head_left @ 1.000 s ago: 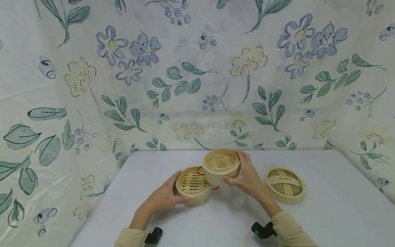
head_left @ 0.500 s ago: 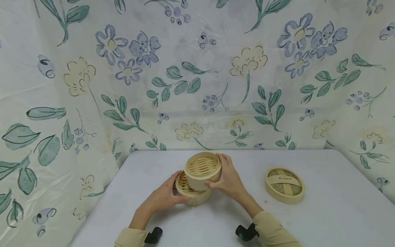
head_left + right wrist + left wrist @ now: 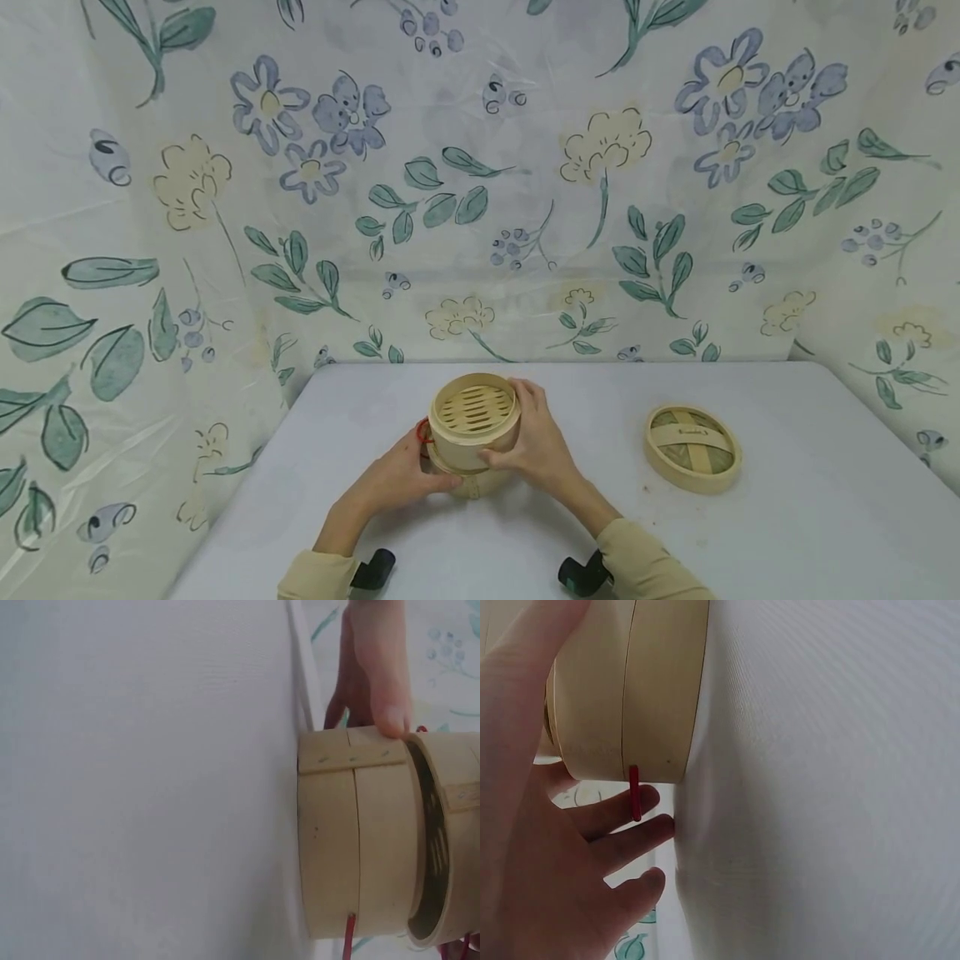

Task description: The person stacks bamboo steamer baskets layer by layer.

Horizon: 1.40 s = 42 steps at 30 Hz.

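Steamer basket, gripped by the right hand, tilts over the lower basket, a gap showing between; the left hand clasps the latter toward the table's far edge, the lid nearer the right edge.

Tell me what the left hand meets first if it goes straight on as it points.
Most likely the lower steamer basket: the left hand points toward it, thumb against its side. Depth beyond is unclear.

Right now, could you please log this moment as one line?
Left hand holds lower basket; right hand holds upper basket over it; gap visible between them; lid apart on table
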{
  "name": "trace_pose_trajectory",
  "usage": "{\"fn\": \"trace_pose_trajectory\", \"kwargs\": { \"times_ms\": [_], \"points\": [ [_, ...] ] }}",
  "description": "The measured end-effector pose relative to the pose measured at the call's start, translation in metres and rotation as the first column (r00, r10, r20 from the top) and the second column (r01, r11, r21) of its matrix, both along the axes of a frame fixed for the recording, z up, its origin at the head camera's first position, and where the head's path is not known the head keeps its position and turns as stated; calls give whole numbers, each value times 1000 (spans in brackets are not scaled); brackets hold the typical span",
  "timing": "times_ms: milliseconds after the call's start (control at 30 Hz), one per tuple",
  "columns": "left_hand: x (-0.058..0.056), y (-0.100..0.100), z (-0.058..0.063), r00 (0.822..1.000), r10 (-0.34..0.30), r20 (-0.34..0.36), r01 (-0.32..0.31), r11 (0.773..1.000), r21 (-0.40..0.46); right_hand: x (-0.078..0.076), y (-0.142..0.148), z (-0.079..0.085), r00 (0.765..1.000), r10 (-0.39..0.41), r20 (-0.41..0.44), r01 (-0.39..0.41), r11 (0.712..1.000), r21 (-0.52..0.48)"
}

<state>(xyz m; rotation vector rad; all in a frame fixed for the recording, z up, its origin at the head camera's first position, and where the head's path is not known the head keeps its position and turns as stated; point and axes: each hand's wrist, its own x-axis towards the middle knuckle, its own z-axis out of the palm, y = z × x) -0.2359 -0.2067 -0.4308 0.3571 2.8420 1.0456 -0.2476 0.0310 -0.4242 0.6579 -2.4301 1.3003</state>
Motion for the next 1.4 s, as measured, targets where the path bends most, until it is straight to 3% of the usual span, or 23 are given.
{"fn": "trace_pose_trajectory", "kwargs": {
  "times_ms": [333, 567, 967, 1400],
  "points": [
    [-2, 1, -2, 996, -84, -41, 87, 993, 80, 4, -8, -7, 999, 8, 36, -8, 1000, 15],
    [0, 1, -1, 997, -70, -46, 73, 994, 80, 7, -10, -7, 998, 18, 55, -18, 1000, -2],
    [-4, -1, -6, 993, -112, -46, 117, 987, 108, 13, -9, -4, 994, -2, 106, -2, 999, 33],
    [-4, -4, -6, 995, -92, -43, 96, 990, 102, 11, 7, -6, 984, 73, 161, -75, 997, 10]
  ]
}}
